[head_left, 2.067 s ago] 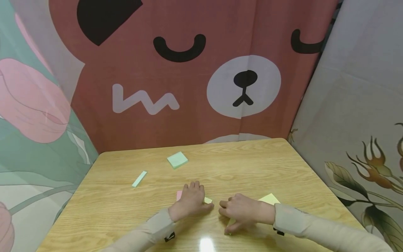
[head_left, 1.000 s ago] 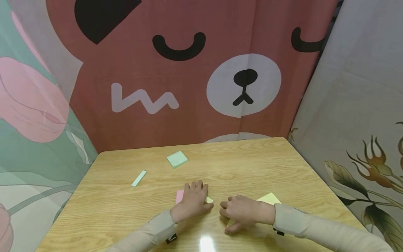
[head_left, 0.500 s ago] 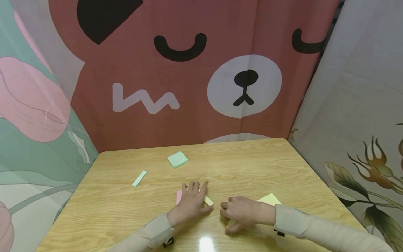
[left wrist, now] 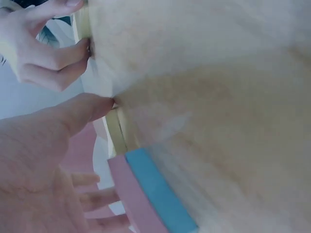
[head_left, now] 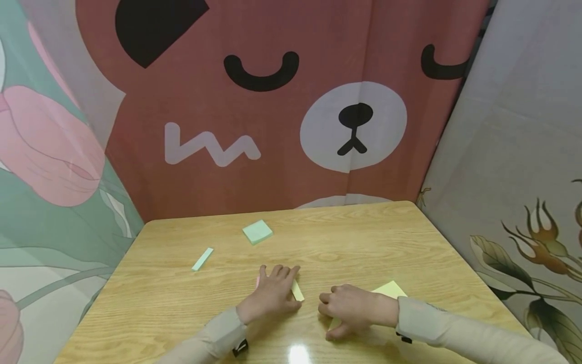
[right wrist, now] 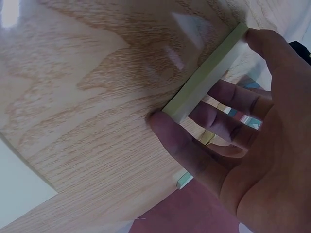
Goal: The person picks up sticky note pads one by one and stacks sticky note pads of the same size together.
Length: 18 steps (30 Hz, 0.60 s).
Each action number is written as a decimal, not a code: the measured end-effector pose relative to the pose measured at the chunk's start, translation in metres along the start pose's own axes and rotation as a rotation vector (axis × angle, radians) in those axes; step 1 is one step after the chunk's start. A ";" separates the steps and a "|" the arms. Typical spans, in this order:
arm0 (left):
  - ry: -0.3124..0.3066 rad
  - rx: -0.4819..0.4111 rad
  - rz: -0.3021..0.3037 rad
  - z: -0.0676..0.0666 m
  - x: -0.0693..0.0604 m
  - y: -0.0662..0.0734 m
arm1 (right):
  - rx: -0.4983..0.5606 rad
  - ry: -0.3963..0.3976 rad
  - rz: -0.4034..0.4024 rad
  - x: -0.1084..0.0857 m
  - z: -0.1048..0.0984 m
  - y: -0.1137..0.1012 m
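Note:
My left hand (head_left: 271, 296) lies over a small cluster of sticky note pads, fingers spread. Its thumb touches the near end of a narrow yellow sticky note pad (head_left: 297, 290). Beside that strip, in the left wrist view, a pink pad (left wrist: 136, 194) and a blue pad (left wrist: 160, 189) lie side by side by the fingers; the head view shows only a pink edge. My right hand (head_left: 352, 309) grips a narrow yellow sticky note pad (right wrist: 206, 75) by its ends, standing on the table between thumb and forefinger. A larger yellow square pad (head_left: 392, 289) lies behind that hand, partly hidden.
A green square pad (head_left: 257, 232) lies toward the back of the wooden table (head_left: 354, 237). Left of it is a narrow mint strip (head_left: 202, 259). A bear-print curtain (head_left: 204, 101) hangs behind the table, with printed cloths on both sides.
The left hand has shifted slightly left and its fingers have spread. The narrow yellow pad by its thumb has turned to a steeper angle. The right hand stays almost still.

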<state>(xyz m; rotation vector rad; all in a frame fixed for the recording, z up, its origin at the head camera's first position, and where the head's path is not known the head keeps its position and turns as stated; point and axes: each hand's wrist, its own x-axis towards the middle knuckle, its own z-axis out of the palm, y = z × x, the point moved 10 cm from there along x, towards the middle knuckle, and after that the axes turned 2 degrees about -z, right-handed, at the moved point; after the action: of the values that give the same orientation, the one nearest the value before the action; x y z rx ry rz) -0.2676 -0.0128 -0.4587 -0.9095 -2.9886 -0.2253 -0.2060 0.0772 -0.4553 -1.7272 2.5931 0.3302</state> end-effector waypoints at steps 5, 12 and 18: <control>-0.060 -0.068 0.016 -0.001 -0.003 -0.003 | 0.025 0.009 -0.005 -0.002 -0.001 0.000; -0.091 -0.118 0.015 0.001 -0.004 -0.006 | 0.090 -0.033 0.123 -0.008 -0.002 0.006; -0.083 -0.102 0.005 0.001 -0.006 -0.010 | 0.120 -0.094 0.324 -0.018 0.001 0.008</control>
<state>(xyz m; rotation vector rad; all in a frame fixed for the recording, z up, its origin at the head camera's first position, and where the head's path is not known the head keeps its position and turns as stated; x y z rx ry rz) -0.2683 -0.0236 -0.4609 -0.9589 -3.0755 -0.3512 -0.2065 0.0963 -0.4531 -1.2238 2.7549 0.2447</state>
